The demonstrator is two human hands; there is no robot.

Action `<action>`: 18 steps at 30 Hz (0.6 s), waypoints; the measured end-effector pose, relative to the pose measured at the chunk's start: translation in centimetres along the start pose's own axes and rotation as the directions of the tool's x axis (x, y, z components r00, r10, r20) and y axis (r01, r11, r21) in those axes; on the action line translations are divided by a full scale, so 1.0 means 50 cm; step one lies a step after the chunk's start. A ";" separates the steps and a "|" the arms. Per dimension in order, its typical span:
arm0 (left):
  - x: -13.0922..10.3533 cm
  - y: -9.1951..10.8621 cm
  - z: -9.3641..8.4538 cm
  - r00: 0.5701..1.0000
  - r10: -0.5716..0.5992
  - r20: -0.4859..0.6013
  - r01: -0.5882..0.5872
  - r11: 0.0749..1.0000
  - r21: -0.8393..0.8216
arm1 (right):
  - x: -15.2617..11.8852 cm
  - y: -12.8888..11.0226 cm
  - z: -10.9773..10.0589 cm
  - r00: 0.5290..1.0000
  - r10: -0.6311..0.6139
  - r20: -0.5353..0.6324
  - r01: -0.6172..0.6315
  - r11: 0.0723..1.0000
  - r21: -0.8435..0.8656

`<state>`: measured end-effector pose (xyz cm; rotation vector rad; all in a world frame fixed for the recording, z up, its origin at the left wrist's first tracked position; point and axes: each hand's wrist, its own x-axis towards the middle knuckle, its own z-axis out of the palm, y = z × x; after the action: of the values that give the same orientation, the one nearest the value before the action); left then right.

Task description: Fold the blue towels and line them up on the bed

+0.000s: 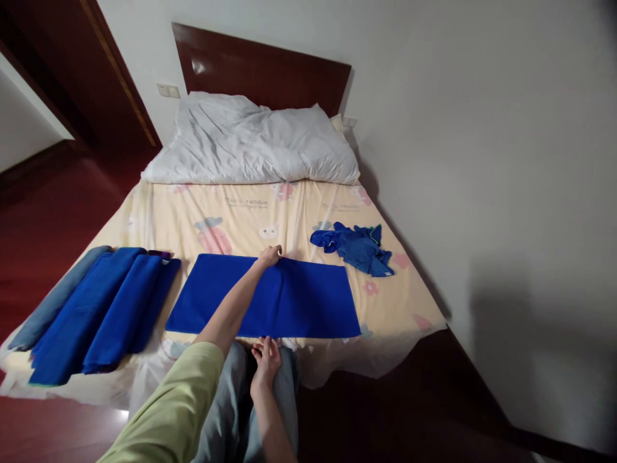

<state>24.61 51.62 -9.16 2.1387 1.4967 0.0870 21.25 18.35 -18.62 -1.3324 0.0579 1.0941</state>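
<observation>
A blue towel (308, 299) lies spread flat across the bed in front of me, with a slight ridge running down its middle. My left hand (270, 255) reaches over it and pinches the far edge near the centre. At the near edge, my right hand (266, 361) has its fingers closed on the cloth around the same midline. To the left lie several folded blue towels (120, 302), side by side. A crumpled heap of blue cloth (359, 247) sits beyond the towel's right end.
The bed (245, 222) has a yellow patterned sheet. A bunched white quilt (255, 141) rests against the dark wooden headboard (265, 64). A white wall (482, 161) stands close on the right, dark red floor (110, 193) on the left.
</observation>
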 end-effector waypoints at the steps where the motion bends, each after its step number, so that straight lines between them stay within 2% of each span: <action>1: -0.002 0.000 -0.002 1.000 -0.005 -0.009 0.005 1.000 -0.010 | -0.001 -0.001 -0.003 1.000 0.004 0.006 -0.004 1.000 0.000; 7: -0.004 0.009 -0.023 0.997 0.002 -0.082 -0.010 0.996 -0.088 | -0.001 -0.014 0.000 0.997 -0.061 0.041 0.062 0.998 -0.033; 11: -0.020 0.027 -0.053 0.991 0.026 -0.132 -0.043 0.991 -0.130 | -0.023 -0.037 0.005 0.990 -0.118 0.079 0.122 0.991 -0.049; 14: -0.048 0.046 -0.085 0.984 0.042 -0.172 -0.069 0.986 -0.154 | -0.054 -0.071 0.007 0.983 -0.156 0.095 0.160 0.986 -0.035; 18: -0.100 0.072 -0.143 0.967 0.076 -0.241 -0.124 0.974 -0.191 | -0.090 -0.141 0.006 0.950 -0.283 0.130 0.292 0.955 -0.058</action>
<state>23.34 48.95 -0.21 2.0909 1.4340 0.5227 23.31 16.95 -10.62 -1.2934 -0.2635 0.9313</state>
